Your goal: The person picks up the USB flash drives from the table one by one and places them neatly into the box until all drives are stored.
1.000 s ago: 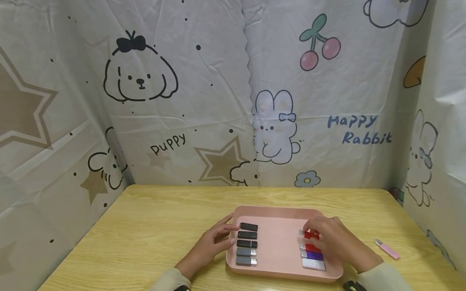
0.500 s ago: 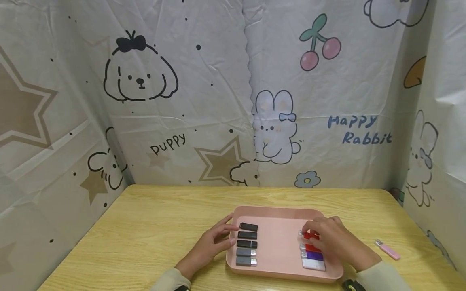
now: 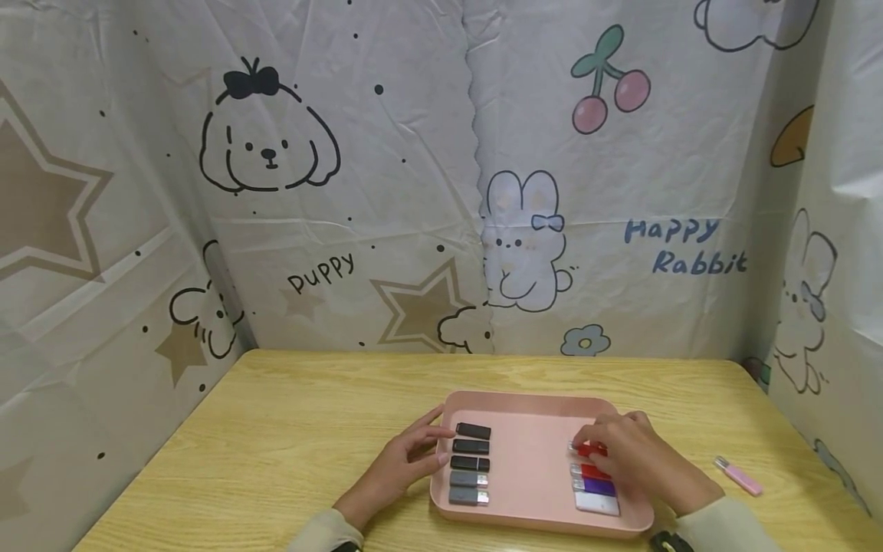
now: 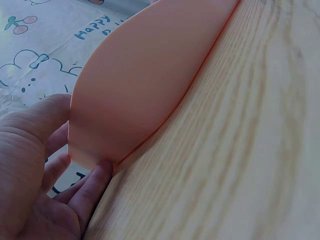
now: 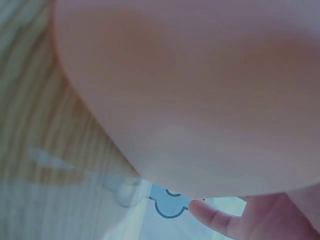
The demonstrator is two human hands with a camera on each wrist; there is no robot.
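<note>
A pink tray (image 3: 527,460) stands on the wooden table, and my left hand (image 3: 398,464) holds its left wall. In the left wrist view the thumb (image 4: 55,112) reaches over the rim while other fingers touch the outer side. Inside the tray's right half, my right hand (image 3: 631,456) pinches a red USB flash drive (image 3: 589,450), partly hidden by the fingers. Below it lie another red drive (image 3: 595,471), a purple one (image 3: 599,487) and a white one (image 3: 597,503). Along the left side black drives (image 3: 471,446) and grey drives (image 3: 464,479) form a column.
A pink flash drive (image 3: 740,477) lies on the table (image 3: 331,399) to the right of the tray. Printed cloth (image 3: 386,176) hangs behind the table and at both sides. The tray's wall (image 5: 190,125) fills most of the right wrist view.
The red flash drive at my right fingertips has shifted slightly toward the tray's near side. My left hand keeps its place on the tray, and the head view has turned very slightly.
</note>
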